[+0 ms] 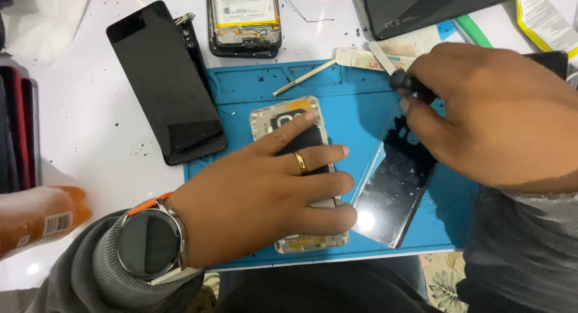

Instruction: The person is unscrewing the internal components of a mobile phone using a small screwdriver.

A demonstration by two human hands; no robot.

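Phone frame (283,117), silver-edged and stripped of its screen, lies lengthwise at the centre of the blue repair mat (355,96). The left hand (265,192) presses flat on it, fingers spread and extended rather than curled, a gold ring on one finger; it seems to pin the frame so that it cannot slide (nothing is gripped). A round wristwatch (149,244) with an orange strap sits on that wrist.

At about 3 o'clock from the frame, the detached glass screen panel (394,186) rests tilted on the mat, its dark face speckled with debris near the top. The right hand (487,114) hovers over the panel's upper end, closed around a dark tool handle (404,83) whose tip I cannot see; the grip looks like that of someone working at the panel's edge.

At 12 o'clock from the frame, metal tweezers (304,78) lie on the mat's upper tray within easy reach. Beyond, on the white worktop (90,126), an opened phone with its battery exposed (244,18) sits at 12 o'clock, and a black phone back (165,78) lies at 10 o'clock, set aside off the mat. An orange bottle (36,219) stands at 8 o'clock.
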